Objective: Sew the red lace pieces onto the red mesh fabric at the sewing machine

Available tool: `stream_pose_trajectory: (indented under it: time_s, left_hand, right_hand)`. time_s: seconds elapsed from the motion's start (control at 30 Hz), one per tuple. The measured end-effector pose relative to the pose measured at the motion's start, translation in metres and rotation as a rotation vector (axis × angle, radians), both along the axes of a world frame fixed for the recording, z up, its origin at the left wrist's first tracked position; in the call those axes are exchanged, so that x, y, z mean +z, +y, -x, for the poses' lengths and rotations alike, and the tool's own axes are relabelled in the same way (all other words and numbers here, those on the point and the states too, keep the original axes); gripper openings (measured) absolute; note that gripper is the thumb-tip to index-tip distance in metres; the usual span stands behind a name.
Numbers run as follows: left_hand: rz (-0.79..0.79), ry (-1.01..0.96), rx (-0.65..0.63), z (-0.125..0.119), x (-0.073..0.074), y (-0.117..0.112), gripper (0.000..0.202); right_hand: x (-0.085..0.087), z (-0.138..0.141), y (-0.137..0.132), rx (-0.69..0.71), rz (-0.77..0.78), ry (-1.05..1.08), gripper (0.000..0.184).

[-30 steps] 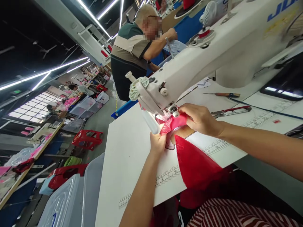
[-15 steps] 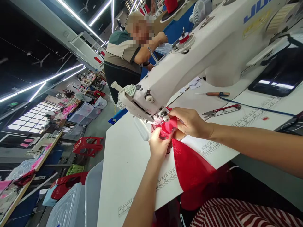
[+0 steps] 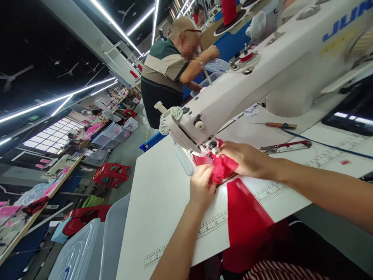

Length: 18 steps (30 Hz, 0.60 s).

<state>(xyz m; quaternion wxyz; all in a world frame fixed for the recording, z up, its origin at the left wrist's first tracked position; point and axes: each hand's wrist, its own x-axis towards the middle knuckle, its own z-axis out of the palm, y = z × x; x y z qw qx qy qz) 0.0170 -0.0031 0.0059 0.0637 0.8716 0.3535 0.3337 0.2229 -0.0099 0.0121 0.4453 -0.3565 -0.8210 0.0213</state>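
Note:
A white sewing machine [image 3: 230, 93] reaches across the table from the upper right. Under its needle end lies red fabric [image 3: 223, 167], bunched and gathered. My left hand [image 3: 202, 182] grips the fabric's near left edge, fingers closed on it. On the other side my right hand [image 3: 247, 159] pinches the same fabric close beside the presser foot area, which the machine head partly hides. A longer red fabric panel [image 3: 244, 206] hangs over the table's front edge towards my lap; whether it joins the gathered piece I cannot tell.
On the white table [image 3: 163, 194], with printed rulers, lie thread snips [image 3: 287, 147], a wooden-handled awl [image 3: 279, 125] and a dark tablet-like device [image 3: 349, 111]. Plastic bins [image 3: 80, 252] stand at the left. Across the table a co-worker [image 3: 166, 70] bends over a clear container.
My view has shifted, so the machine and table sit further right. The gathered fabric is spread flatter under the needle, and my hands are a little further apart on it.

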Motion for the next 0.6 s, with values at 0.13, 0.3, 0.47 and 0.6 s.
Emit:
stream_pose_trajectory:
  time_s: [0.13, 0.3, 0.47, 0.6]
  left_hand:
    - [-0.241, 0.157, -0.019, 0.003, -0.002, -0.003, 0.022]
    - [-0.340, 0.304, 0.003, 0.003, -0.002, -0.004, 0.024]
    - [-0.380, 0.359, 0.027, 0.001, -0.004, -0.005, 0.024]
    - [-0.291, 0.398, 0.035, 0.001, 0.006, -0.013, 0.022]
  right_hand:
    - [-0.003, -0.001, -0.002, -0.124, -0.099, -0.391, 0.038]
    - [-0.006, 0.001, -0.002, -0.045, -0.197, -0.409, 0.029]
    - [-0.012, 0.002, 0.000, 0.030, -0.125, -0.411, 0.029]
    - [-0.014, 0.002, -0.001, 0.016, 0.010, -0.449, 0.025]
